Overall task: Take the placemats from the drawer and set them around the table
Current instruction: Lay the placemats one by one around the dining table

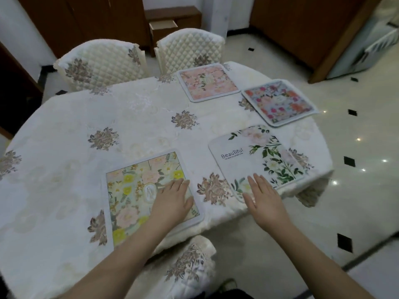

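Left hand [172, 196] flat, fingers straight, on yellow-flowered fabric placemat [138, 190]; right hand [262, 196] likewise on white leaf-print "Beautiful" placemat [254, 156]. Thin, light, floppy, probably — best pinched at edges.

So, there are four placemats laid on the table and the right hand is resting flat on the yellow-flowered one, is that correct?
Not quite: in the head view, the right hand lies flat on the white placemat printed "Beautiful". It is the left hand that rests on the yellow-flowered placemat. Four placemats on the table is correct, counting the pink one and the blue-and-red one.
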A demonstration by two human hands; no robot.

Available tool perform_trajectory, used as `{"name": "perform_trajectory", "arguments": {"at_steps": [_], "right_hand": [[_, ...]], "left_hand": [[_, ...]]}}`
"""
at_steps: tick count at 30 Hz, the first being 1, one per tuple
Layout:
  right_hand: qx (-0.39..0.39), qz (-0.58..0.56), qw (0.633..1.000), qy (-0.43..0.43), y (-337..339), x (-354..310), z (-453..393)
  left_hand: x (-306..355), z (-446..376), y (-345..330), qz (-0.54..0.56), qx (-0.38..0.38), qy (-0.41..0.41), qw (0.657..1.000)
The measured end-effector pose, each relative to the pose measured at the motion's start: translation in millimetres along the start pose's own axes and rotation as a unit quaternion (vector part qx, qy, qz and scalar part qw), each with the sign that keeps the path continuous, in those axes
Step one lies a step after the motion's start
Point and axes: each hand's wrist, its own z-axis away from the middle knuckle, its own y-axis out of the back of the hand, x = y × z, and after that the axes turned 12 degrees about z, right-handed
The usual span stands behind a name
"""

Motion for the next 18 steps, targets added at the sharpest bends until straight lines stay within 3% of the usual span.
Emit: {"name": "perform_trajectory", "arguments": {"at_steps": [8,18], "right_hand": [[0.033,-0.079,0.985,-0.150,24,134,40],[0.065,-0.087,0.972,-0.207,36,211,54]], "left_hand": [[125,-58,3,-0.040,-0.001,-0.163,0.986],[254,-96,-10,-0.030,-0.030,-0.255,0.966]]}}
